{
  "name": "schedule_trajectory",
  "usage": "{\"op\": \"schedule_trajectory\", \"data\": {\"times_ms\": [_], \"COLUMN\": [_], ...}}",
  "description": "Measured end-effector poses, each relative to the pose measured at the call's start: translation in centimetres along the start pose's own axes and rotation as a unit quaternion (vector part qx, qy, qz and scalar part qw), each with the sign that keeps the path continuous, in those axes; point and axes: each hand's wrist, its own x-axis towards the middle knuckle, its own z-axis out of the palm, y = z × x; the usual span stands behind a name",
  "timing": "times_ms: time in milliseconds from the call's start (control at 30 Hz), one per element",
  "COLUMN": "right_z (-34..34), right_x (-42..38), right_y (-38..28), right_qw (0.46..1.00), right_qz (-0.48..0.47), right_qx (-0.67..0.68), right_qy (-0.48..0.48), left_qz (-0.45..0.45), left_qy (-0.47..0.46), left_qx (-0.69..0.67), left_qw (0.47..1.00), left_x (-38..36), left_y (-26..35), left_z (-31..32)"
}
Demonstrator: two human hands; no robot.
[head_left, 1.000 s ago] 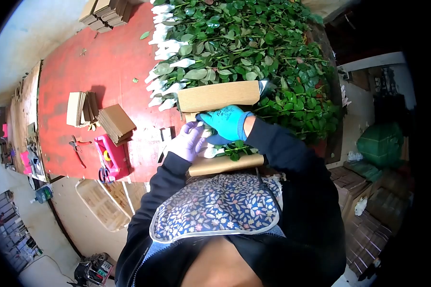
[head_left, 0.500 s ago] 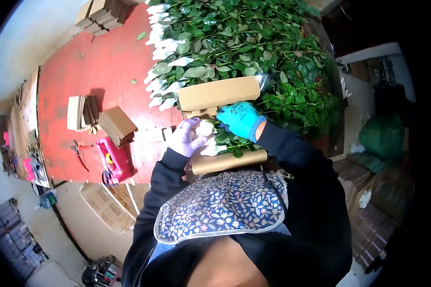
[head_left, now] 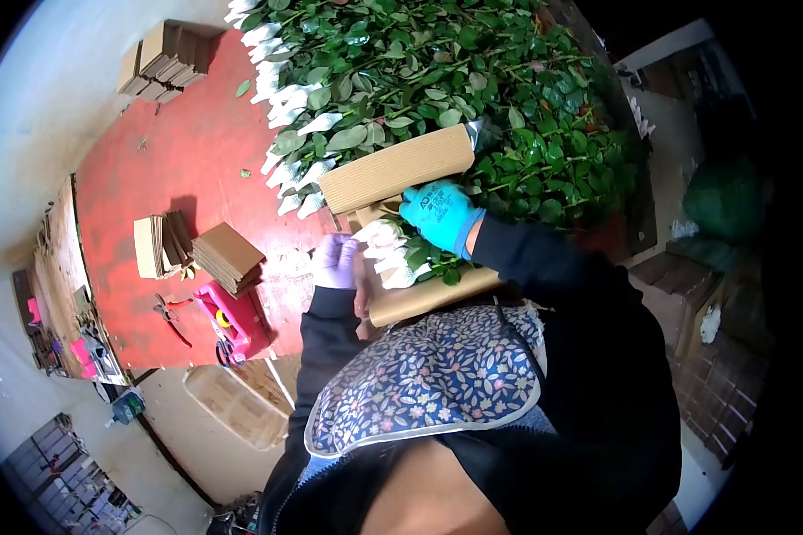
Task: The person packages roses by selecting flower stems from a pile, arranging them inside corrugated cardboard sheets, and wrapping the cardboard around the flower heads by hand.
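My right hand [head_left: 442, 217], in a blue work glove, is closed around rose stems just behind the flower heads; its fingertips are partly hidden. My left hand [head_left: 334, 259], in a thin purple glove, is at the left edge of the brown wrapping paper [head_left: 433, 297]. Its fingers are bent and pressed together, and what they hold, if anything, is hidden. Between the hands lie pale roses [head_left: 384, 236], with white-sleeved heads [head_left: 400, 270] below them and green leaves. A strip of corrugated cardboard [head_left: 398, 169] rises behind the right hand.
Many leafy rose stems [head_left: 401, 80] with white-sleeved heads cover the back of the red table [head_left: 187, 152]. To the left are cardboard stacks [head_left: 229, 257], pruning shears [head_left: 171, 319] and a pink tape dispenser [head_left: 232, 325]. More cardboard [head_left: 163, 61] stands at the far left corner.
My left hand has moved off the rose head to the left, and its spread fingers have come together. The right hand stays at the stems. The camera view has turned slightly.
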Motion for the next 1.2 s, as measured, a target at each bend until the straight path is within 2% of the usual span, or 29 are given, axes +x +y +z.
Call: {"op": "schedule_trajectory", "data": {"times_ms": [67,133,200,267,333,367,400,467,500,533,600,633,733,767,900,967,1033,1100,1133,1167,1200], "right_z": [-0.3,-0.4,0.3,-1.5,-1.9,-1.9,-1.8,-1.0,-0.5,-0.4,0.0,0.7,0.7,1.3,1.5,1.8,1.2,0.7,0.4,0.1,-0.4], "right_x": [0.0,-0.2,-0.7,-1.5,-1.9,-2.4,-2.7,-2.6,-2.6,-2.6,-2.5,-2.4,-2.4,-2.5,-2.3,-2.3,-2.5,-2.7,-2.7,-2.8,-3.0], "right_y": [0.2,0.5,1.4,2.4,3.4,3.6,3.6,2.9,2.4,1.9,0.9,0.5,0.1,0.0,-0.3,0.0,0.6,0.9,1.3,1.5,1.6], "right_qw": [0.999,0.998,0.995,0.971,0.966,0.967,0.967,0.975,0.980,0.980,0.994,0.996,0.996,0.997,0.997,0.999,0.997,0.993,0.992,0.990,0.987], "right_qz": [0.012,0.012,0.004,-0.047,-0.085,-0.110,-0.135,-0.132,-0.129,-0.128,-0.097,-0.093,-0.085,-0.079,-0.067,-0.046,-0.067,-0.073,-0.082,-0.085,-0.087], "right_qx": [0.035,0.062,0.100,0.230,0.243,0.230,0.216,0.179,0.145,0.145,0.048,0.014,-0.013,-0.023,-0.039,0.010,0.033,0.089,0.088,0.110,0.132], "right_qy": [0.003,0.008,0.016,0.048,-0.014,-0.005,0.003,0.021,0.040,0.039,-0.012,0.007,-0.027,-0.005,-0.021,-0.018,0.002,0.024,0.023,0.025,0.028], "left_qz": [-0.066,-0.107,-0.063,-0.073,-0.018,-0.074,-0.086,-0.145,-0.113,-0.114,-0.079,-0.075,-0.081,-0.082,-0.086,-0.116,-0.167,-0.209,-0.246,-0.209,-0.308], "left_qy": [0.066,0.107,0.084,-0.001,-0.107,-0.147,-0.178,-0.172,-0.172,-0.173,-0.133,-0.129,-0.098,-0.097,-0.057,-0.006,0.025,-0.072,-0.121,-0.219,-0.292], "left_qx": [0.055,-0.053,-0.114,-0.077,-0.115,-0.096,-0.049,-0.012,0.009,0.009,0.080,0.072,0.001,0.002,-0.002,0.050,0.014,0.240,0.358,0.490,0.552], "left_qw": [0.994,0.987,0.988,0.994,0.987,0.982,0.979,0.974,0.978,0.978,0.985,0.986,0.992,0.992,0.995,0.992,0.986,0.946,0.893,0.818,0.718], "left_x": [-0.7,-0.5,-0.8,-1.8,-2.5,-2.6,-2.4,-2.1,-2.2,-2.1,-2.0,-2.0,-2.4,-2.5,-2.8,-3.7,-5.3,-9.4,-12.7,-15.7,-17.7], "left_y": [-2.9,-0.4,1.3,1.1,1.4,1.3,1.7,3.6,1.5,1.1,0.6,0.9,0.0,-0.3,1.3,2.8,3.6,2.9,0.4,-0.4,1.7], "left_z": [-2.6,-5.5,-6.7,-7.6,-6.2,-6.2,-5.5,-2.9,-2.6,-2.0,-1.1,-1.0,-1.1,-1.3,-2.2,-4.3,-8.3,-13.4,-16.5,-18.9,-19.5]}}
